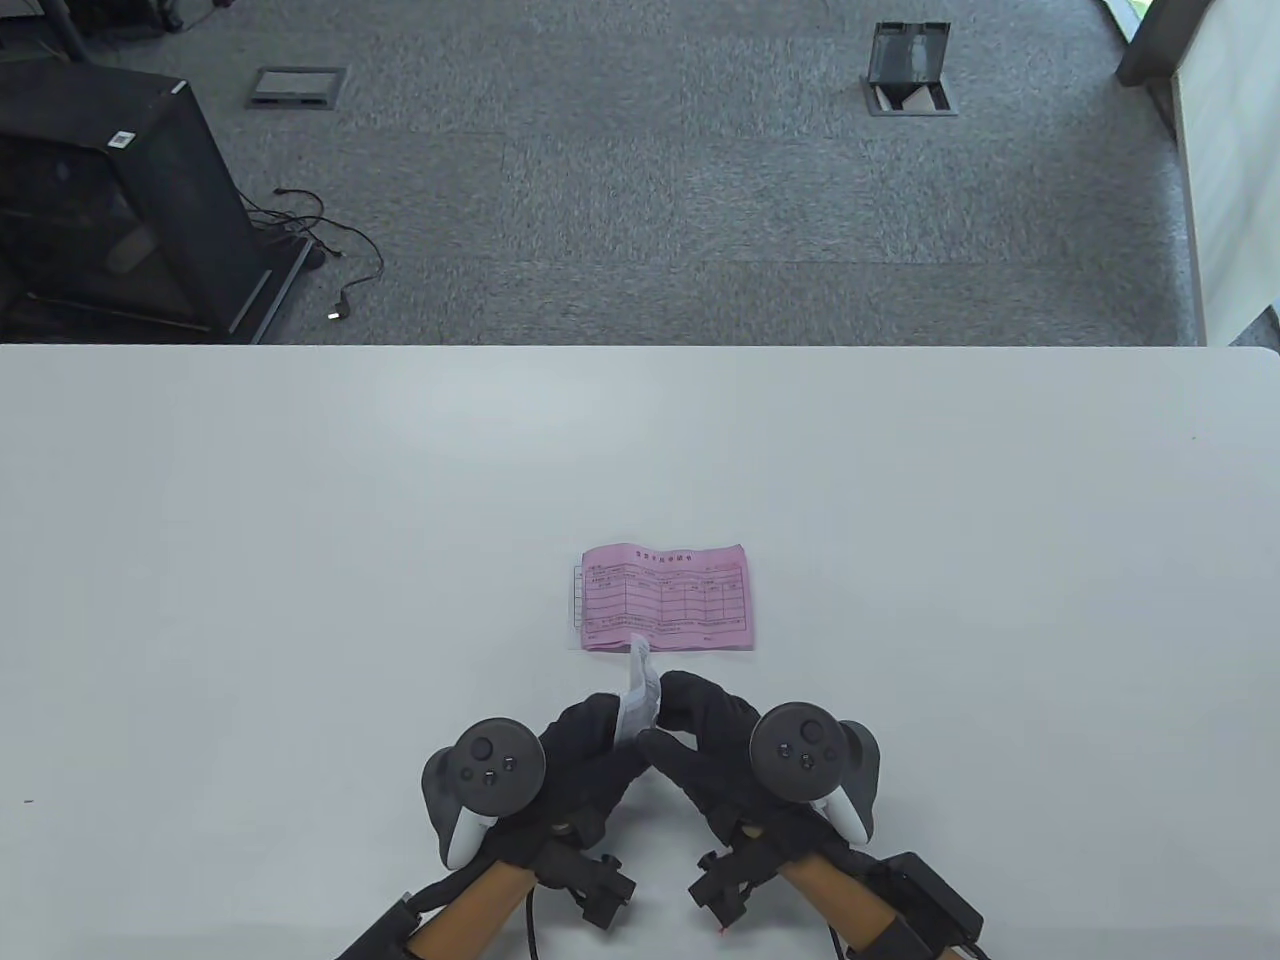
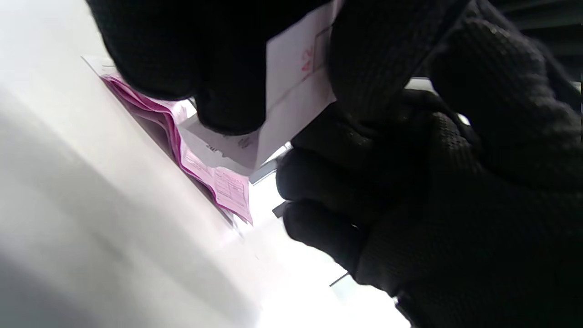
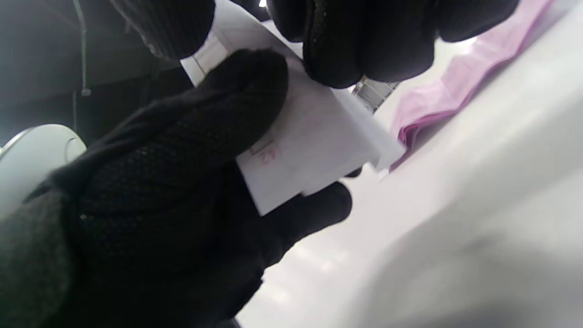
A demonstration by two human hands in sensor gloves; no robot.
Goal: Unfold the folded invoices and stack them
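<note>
A folded white invoice (image 1: 637, 690) is held upright between both hands above the table's near middle. My left hand (image 1: 585, 735) pinches its left side and my right hand (image 1: 700, 715) pinches its right side. The left wrist view shows the white invoice (image 2: 291, 95) with red print between black gloved fingers (image 2: 227, 91). It also shows in the right wrist view (image 3: 314, 150), where a thumb (image 3: 218, 118) presses on it. A stack of unfolded invoices (image 1: 668, 598), pink sheet on top, lies flat on the white table (image 1: 300, 550) just beyond the hands.
The pink stack's edge shows in the left wrist view (image 2: 214, 182) and in the right wrist view (image 3: 455, 86). Beyond the table's far edge is grey carpet with a black cabinet (image 1: 110, 200) at the left and floor boxes (image 1: 908, 70).
</note>
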